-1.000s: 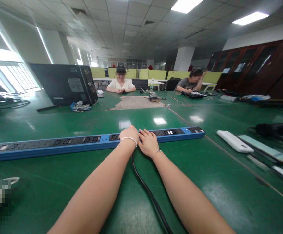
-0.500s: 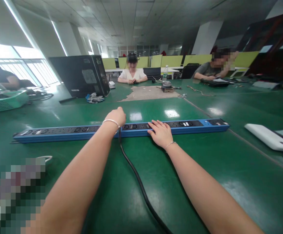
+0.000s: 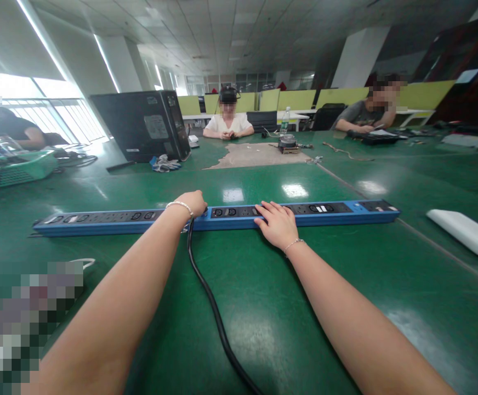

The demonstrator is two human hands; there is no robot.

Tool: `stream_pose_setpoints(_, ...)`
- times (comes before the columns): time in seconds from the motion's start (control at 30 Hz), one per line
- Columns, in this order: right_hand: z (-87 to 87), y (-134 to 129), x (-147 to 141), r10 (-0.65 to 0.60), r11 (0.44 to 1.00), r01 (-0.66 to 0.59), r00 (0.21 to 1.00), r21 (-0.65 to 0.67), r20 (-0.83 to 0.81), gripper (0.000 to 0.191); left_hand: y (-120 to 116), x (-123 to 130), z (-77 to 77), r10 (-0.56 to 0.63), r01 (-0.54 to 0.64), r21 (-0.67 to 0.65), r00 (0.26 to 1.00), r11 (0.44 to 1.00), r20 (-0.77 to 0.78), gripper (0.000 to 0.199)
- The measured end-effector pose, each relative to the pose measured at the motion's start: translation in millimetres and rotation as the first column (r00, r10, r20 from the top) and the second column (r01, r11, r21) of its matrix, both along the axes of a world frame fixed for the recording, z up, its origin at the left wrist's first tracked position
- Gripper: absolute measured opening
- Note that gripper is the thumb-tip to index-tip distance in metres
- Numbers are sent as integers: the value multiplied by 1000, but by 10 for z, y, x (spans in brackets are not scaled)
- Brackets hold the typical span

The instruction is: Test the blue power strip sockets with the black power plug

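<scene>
A long blue power strip (image 3: 234, 224) with black sockets along its top lies across the green table in front of me. My left hand (image 3: 194, 203) is closed over the strip's middle, gripping the end of a black power cable (image 3: 211, 299). The cable's plug is hidden by my fingers, so I cannot tell how far it sits in a socket. From that hand the cable hangs down and runs along the table towards me. My right hand (image 3: 278, 224) lies flat on the strip further right, its fingers spread over the sockets.
A black computer case (image 3: 144, 127) stands at the back left, with gloves (image 3: 165, 163) beside it. A green basket (image 3: 21, 169) is at far left, a white device (image 3: 463, 235) at right. Several people sit around the table; a bottle (image 3: 285, 120) stands at the back.
My left hand has come down from above the strip onto its top, slightly left, carrying the cable end. My right hand stays resting on the strip. The view has shifted slightly.
</scene>
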State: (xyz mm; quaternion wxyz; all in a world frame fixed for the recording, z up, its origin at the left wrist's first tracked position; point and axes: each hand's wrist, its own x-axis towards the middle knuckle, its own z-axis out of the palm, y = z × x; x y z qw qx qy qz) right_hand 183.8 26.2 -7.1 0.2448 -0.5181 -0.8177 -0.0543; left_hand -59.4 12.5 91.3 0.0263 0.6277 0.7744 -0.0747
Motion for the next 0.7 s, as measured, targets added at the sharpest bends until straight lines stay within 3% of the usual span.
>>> stream_pose_setpoints(0.33, 14, -20, -15, -3, 999, 3, 1000, -32, -7, 40, -161, 177, -146, -16, 19, 57, 998, 998, -58, 36)
stream_pose_setpoints(0.7, -16, -4, -19, -11, 1000, 10, 999, -24, -36, 37, -210, 93, -204, 42, -48, 158, 998, 986, 39, 36)
